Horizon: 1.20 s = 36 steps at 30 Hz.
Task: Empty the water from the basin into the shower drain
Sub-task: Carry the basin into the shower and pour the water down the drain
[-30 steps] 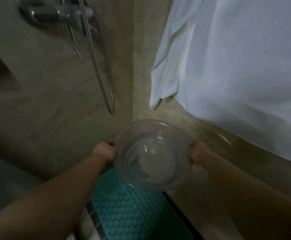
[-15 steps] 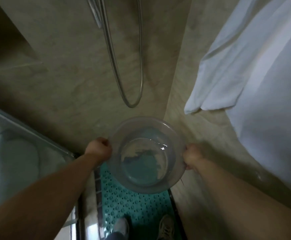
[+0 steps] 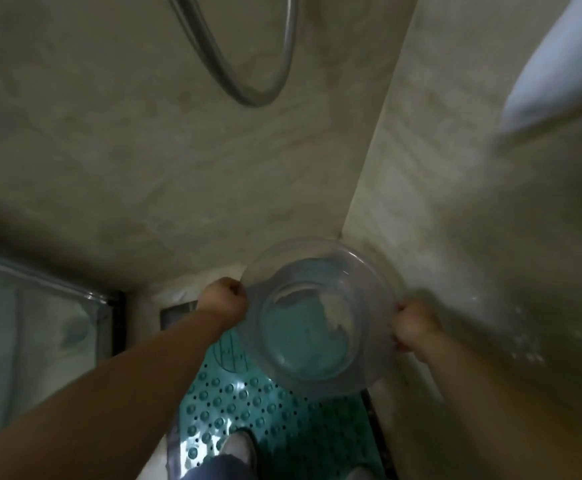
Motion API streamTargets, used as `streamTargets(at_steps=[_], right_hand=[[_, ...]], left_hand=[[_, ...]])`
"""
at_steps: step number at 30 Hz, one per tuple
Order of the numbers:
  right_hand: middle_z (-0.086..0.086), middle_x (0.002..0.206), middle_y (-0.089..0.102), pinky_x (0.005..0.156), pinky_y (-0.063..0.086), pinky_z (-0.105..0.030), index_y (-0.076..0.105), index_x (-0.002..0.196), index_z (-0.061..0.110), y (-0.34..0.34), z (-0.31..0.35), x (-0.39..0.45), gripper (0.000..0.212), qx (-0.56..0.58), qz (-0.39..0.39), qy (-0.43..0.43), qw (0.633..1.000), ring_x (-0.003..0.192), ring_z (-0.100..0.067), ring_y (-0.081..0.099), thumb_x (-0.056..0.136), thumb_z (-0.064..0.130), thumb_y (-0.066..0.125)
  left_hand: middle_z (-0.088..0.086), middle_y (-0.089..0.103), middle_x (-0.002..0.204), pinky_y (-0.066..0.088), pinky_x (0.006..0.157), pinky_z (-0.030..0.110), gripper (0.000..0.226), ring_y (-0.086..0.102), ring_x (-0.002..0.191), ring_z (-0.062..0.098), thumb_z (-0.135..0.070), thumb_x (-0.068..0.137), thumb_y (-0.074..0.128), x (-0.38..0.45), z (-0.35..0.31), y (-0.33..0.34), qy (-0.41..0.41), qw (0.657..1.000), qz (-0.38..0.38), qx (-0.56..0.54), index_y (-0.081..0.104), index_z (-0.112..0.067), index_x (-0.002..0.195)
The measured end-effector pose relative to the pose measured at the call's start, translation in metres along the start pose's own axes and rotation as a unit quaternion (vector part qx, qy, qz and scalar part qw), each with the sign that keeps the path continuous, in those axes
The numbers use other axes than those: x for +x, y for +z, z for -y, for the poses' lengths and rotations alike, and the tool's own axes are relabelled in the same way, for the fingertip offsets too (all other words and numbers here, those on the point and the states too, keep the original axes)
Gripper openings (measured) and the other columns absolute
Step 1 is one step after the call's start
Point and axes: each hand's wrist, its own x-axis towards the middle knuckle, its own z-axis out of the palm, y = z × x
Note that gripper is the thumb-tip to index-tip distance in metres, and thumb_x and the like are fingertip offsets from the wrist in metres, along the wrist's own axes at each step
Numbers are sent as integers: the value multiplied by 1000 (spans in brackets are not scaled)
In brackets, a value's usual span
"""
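Observation:
A clear round plastic basin point(image 3: 317, 313) with water in its bottom is held out over the shower floor, near the wall corner. My left hand point(image 3: 225, 299) grips its left rim and my right hand point(image 3: 414, 329) grips its right rim. The basin sits roughly level, above a teal studded shower mat point(image 3: 248, 410). A square metal drain point(image 3: 177, 317) shows in the floor just left of my left wrist, partly hidden by my forearm.
Beige tiled walls meet in a corner behind the basin. A looped metal shower hose point(image 3: 258, 88) hangs above. A glass shower door point(image 3: 33, 334) stands at the left. White fabric point(image 3: 559, 71) hangs at the top right. My shoe point(image 3: 235, 448) stands on the mat.
The view has tilted further down toward the floor. The basin has moved lower and right toward the corner, still held by both hands. The drain has come into view.

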Motion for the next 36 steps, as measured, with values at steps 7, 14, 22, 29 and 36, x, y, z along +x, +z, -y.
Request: streamTargets(at_steps=[7, 14, 22, 29, 36], right_hand=[[-29, 112, 69, 84, 54, -38, 71, 106, -6, 66, -37, 107, 27, -65, -52, -27, 996, 103, -39, 68, 90, 10, 56], [-26, 105, 70, 71, 62, -47, 65, 114, -5, 110, -57, 178, 27, -36, -47, 28, 998, 83, -40, 71, 93, 9, 55], [-23, 115, 68, 73, 46, -31, 66, 115, -3, 126, -65, 210, 29, -62, -79, 26, 995, 100, -33, 67, 92, 7, 52], [-23, 118, 67, 84, 51, -37, 67, 115, -4, 132, -71, 223, 30, -18, -106, 40, 993, 109, -36, 65, 89, 6, 55], [-26, 122, 65, 78, 48, -36, 64, 117, -10, 130, -70, 226, 32, -10, -130, 63, 989, 113, -36, 64, 92, 7, 53]], left_hand=[[25, 72, 107, 58, 90, 43, 25, 69, 102, 38, -12, 84, 59, 97, 39, 90, 11, 999, 2, -44, 71, -3, 104], [22, 72, 114, 56, 91, 38, 32, 68, 105, 36, -11, 84, 56, 177, 61, 148, 26, 999, 13, -20, 71, -5, 111], [22, 69, 115, 57, 92, 42, 32, 67, 105, 37, -12, 87, 54, 209, 68, 174, 19, 999, 30, -1, 67, -2, 114], [22, 69, 118, 55, 95, 42, 33, 65, 108, 36, -11, 86, 55, 224, 60, 182, 29, 999, 27, 21, 69, 0, 114], [24, 68, 119, 54, 96, 41, 32, 64, 110, 37, -11, 90, 53, 233, 54, 189, 31, 999, 17, 6, 69, 3, 113]])
